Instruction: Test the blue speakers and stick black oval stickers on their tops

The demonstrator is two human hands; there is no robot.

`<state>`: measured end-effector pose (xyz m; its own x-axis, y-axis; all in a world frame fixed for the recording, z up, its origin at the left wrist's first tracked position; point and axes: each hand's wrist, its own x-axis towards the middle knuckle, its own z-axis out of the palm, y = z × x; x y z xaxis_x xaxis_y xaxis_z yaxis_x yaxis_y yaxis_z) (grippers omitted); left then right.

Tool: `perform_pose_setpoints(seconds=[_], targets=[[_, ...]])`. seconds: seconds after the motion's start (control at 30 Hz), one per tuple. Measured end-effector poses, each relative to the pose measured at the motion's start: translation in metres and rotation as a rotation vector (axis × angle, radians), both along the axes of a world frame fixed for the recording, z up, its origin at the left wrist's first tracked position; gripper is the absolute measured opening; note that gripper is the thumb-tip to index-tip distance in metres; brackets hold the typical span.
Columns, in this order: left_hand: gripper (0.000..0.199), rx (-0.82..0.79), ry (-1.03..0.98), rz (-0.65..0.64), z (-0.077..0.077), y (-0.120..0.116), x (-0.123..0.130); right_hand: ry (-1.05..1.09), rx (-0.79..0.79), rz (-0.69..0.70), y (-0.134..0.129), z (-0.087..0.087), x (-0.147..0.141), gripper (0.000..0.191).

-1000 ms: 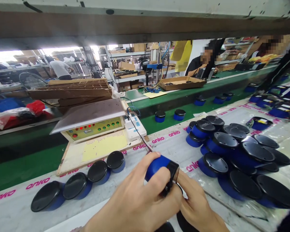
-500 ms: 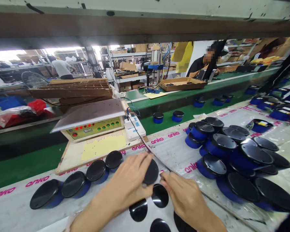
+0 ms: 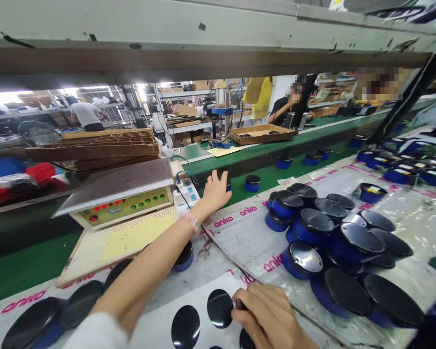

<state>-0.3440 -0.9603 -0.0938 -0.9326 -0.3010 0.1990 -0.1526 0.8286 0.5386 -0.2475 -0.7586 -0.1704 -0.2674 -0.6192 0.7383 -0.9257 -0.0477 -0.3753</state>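
Note:
My left hand (image 3: 216,192) reaches out over the green belt, fingers spread, beside a blue container with a black lid that it partly hides. Low in the view, my right hand (image 3: 266,312) is curled, with a small dark object between thumb and fingers, too hidden to name. Under it lies a white sheet (image 3: 159,310) bearing round black discs (image 3: 185,325). Several blue containers with black lids (image 3: 84,303) stand in a row at the lower left, partly behind my left arm.
Blue black-lidded containers (image 3: 315,225) are heaped on the right. A control box (image 3: 125,206) with lit buttons stands left. A cable (image 3: 232,261) crosses the table. The green belt (image 3: 239,194) carries more containers. A person (image 3: 285,109) sits beyond it.
My left hand has left the lidded container near the sheet and moved forward over the belt. My right hand stays low by the sheet. The camera view has shifted.

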Motion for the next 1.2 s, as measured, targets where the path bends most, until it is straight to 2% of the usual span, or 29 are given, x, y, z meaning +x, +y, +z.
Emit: perform_pose_setpoints(seconds=[0.07,0.1,0.13,0.2,0.3,0.4,0.47,0.53,0.6,0.7,0.8,0.93,1.07,1.2], targets=[[0.053,0.145,-0.017,0.068,-0.007,0.0,-0.036,0.041,-0.026,-0.028,-0.001,-0.002,-0.003,0.028],[0.049,0.222,-0.019,0.078,-0.01,-0.001,-0.046,0.058,-0.041,-0.062,-0.001,-0.003,-0.004,0.028],[0.045,0.298,-0.016,0.07,-0.012,-0.001,-0.05,0.07,-0.058,-0.102,-0.002,-0.003,-0.006,0.029],[0.043,0.451,0.004,0.011,-0.013,0.0,-0.041,0.064,-0.099,-0.178,-0.001,-0.004,-0.008,0.03],[0.049,0.71,0.016,-0.144,-0.007,0.005,0.009,-0.06,-0.156,-0.25,0.002,-0.001,-0.01,0.031],[0.052,0.955,-0.008,-0.255,0.002,0.01,0.085,-0.331,-0.12,-0.295,0.004,0.01,-0.009,0.027],[0.056,1.136,-0.013,-0.233,0.005,0.012,0.134,-0.453,-0.05,-0.261,0.004,0.022,-0.006,0.023],[0.055,1.371,0.007,-0.176,0.006,0.015,0.173,-0.452,0.01,-0.161,0.001,0.037,0.0,0.02],[0.05,1.564,0.023,-0.157,0.004,0.019,0.197,-0.395,0.046,-0.06,-0.004,0.05,0.007,0.021],[0.043,1.753,0.012,-0.212,-0.002,0.023,0.213,-0.354,0.071,0.043,-0.012,0.061,0.017,0.028],[0.047,1.805,0.021,-0.245,-0.009,0.022,0.218,-0.362,0.104,0.109,-0.017,0.062,0.022,0.029],[0.061,1.769,0.023,-0.243,-0.008,0.012,0.22,-0.375,0.124,0.079,-0.019,0.061,0.023,0.03],[0.043,1.779,-0.018,-0.108,0.0,0.006,0.219,-0.363,0.168,0.071,-0.023,0.066,0.022,0.033],[0.042,1.786,-0.06,-0.08,0.003,0.006,0.217,-0.31,0.175,0.096,-0.028,0.071,0.025,0.032]])
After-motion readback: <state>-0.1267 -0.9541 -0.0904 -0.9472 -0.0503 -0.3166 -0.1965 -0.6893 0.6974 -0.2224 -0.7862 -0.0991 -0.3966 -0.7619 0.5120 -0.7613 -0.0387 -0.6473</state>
